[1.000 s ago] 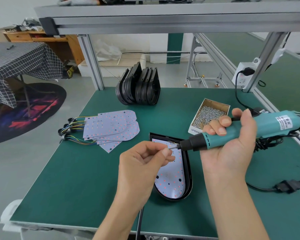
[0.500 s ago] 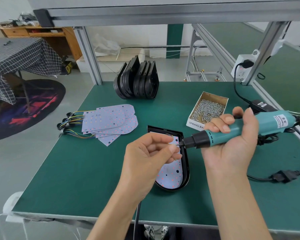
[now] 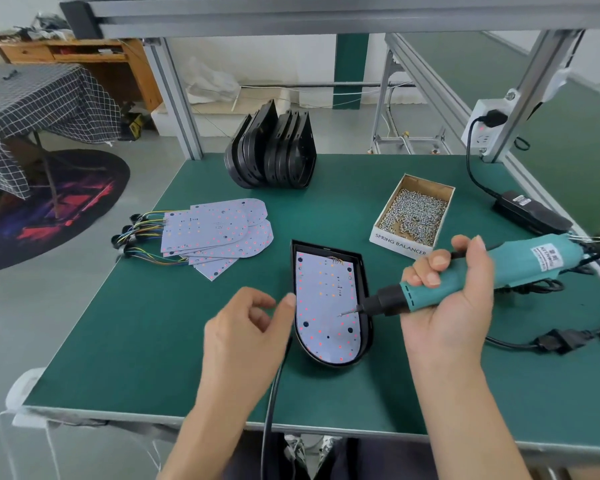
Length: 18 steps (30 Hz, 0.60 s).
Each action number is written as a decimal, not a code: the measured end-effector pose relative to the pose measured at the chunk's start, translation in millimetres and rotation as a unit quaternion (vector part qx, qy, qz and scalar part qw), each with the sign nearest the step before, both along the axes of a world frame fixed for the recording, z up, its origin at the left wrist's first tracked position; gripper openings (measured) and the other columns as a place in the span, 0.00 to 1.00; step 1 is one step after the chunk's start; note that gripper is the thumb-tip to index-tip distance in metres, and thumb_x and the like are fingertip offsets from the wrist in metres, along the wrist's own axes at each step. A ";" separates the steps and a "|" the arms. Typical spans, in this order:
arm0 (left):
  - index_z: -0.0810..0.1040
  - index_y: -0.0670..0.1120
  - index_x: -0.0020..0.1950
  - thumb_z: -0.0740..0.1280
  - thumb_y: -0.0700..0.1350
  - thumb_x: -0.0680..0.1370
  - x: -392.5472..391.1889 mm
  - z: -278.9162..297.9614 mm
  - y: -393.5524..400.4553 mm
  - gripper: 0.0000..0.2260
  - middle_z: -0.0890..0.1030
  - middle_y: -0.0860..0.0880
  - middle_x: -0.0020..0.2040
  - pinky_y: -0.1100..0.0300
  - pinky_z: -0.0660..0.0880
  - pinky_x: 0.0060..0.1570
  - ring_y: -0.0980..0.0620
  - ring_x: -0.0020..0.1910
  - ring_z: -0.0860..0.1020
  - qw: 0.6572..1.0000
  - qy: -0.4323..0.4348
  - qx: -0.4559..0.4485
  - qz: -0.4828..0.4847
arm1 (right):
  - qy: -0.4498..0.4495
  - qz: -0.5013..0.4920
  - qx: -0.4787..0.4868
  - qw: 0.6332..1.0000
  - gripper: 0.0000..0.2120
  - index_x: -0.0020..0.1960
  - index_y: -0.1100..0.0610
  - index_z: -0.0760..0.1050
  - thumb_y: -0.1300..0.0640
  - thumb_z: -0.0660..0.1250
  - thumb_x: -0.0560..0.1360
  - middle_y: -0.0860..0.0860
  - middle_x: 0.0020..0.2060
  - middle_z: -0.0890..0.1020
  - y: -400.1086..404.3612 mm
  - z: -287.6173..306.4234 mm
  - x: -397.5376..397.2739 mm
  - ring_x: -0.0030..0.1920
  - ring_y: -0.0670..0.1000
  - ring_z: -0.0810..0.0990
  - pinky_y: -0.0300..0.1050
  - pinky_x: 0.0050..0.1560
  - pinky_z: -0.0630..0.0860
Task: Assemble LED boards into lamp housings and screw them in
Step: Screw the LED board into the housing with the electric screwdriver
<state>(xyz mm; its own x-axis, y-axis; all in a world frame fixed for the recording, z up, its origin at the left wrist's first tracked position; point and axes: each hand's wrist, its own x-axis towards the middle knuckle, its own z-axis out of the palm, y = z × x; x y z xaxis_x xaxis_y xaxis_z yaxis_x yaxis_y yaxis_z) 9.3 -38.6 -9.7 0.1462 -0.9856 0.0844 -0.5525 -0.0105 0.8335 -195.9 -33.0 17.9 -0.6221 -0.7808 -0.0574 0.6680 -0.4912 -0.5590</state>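
- Where spare LED boards (image 3: pixel 219 233) fan out at left, upright black housings (image 3: pixel 274 150) stand behind
- left hand (image 3: pixel 246 337) loose, empty, beside housing (image 3: pixel 362 271) holding LED board (image 3: pixel 326 306)
- right hand (image 3: pixel 454 299) grips screwdriver (image 3: pixel 482 275), bit over board
- box (image 3: pixel 392 237) full of screws (image 3: pixel 416 216)

Bare worktop (image 3: pixel 146 341) is lying open along the left and near edges; housings (image 3: pixel 274 150), boards (image 3: pixel 215 230) and screw box (image 3: pixel 413 213) are crowding the far half.
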 end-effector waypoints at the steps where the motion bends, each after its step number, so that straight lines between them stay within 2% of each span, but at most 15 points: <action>1: 0.77 0.55 0.43 0.70 0.64 0.74 -2.3 -3.0 0.1 0.14 0.79 0.57 0.32 0.68 0.67 0.33 0.59 0.35 0.77 0.999 -0.020 0.027 -0.021 | 0.012 -0.003 0.010 1.000 0.07 0.47 0.52 0.73 0.52 0.64 0.83 0.48 0.32 0.72 1.1 -2.7 2.0 0.28 0.47 0.66 0.39 0.32 0.68; 4: 0.75 0.56 0.45 0.69 0.66 0.73 -10.1 -9.2 -2.1 0.15 0.80 0.56 0.33 0.64 0.67 0.33 0.61 0.37 0.78 0.994 -0.047 0.078 -0.055 | 0.041 -0.011 0.023 0.999 0.06 0.48 0.53 0.73 0.53 0.63 0.83 0.49 0.31 0.72 3.5 -9.1 7.1 0.27 0.48 0.66 0.40 0.32 0.68; 6: 0.74 0.56 0.45 0.70 0.65 0.74 -14.9 -10.0 -5.7 0.14 0.79 0.55 0.30 0.61 0.68 0.32 0.60 0.35 0.77 0.993 -0.050 0.090 -0.061 | 0.058 -0.017 0.021 0.998 0.06 0.48 0.54 0.74 0.54 0.63 0.82 0.50 0.30 0.72 4.2 -11.0 9.6 0.26 0.48 0.67 0.41 0.31 0.67; 13: 0.73 0.53 0.43 0.70 0.51 0.76 -21.8 -12.1 -13.1 0.07 0.72 0.62 0.24 0.61 0.62 0.29 0.62 0.30 0.72 0.992 -0.049 0.096 -0.070 | 0.102 -0.026 0.021 0.994 0.06 0.50 0.56 0.69 0.55 0.65 0.80 0.51 0.29 0.73 3.6 -13.7 14.2 0.25 0.49 0.67 0.41 0.30 0.68; 18: 0.74 0.52 0.43 0.70 0.48 0.76 -24.8 -13.3 -12.8 0.06 0.72 0.62 0.24 0.60 0.62 0.30 0.60 0.28 0.71 0.994 -0.021 0.087 -0.066 | 0.111 -0.029 0.028 0.993 0.06 0.49 0.56 0.70 0.55 0.66 0.79 0.51 0.28 0.74 5.1 -13.5 18.3 0.24 0.50 0.67 0.40 0.30 0.67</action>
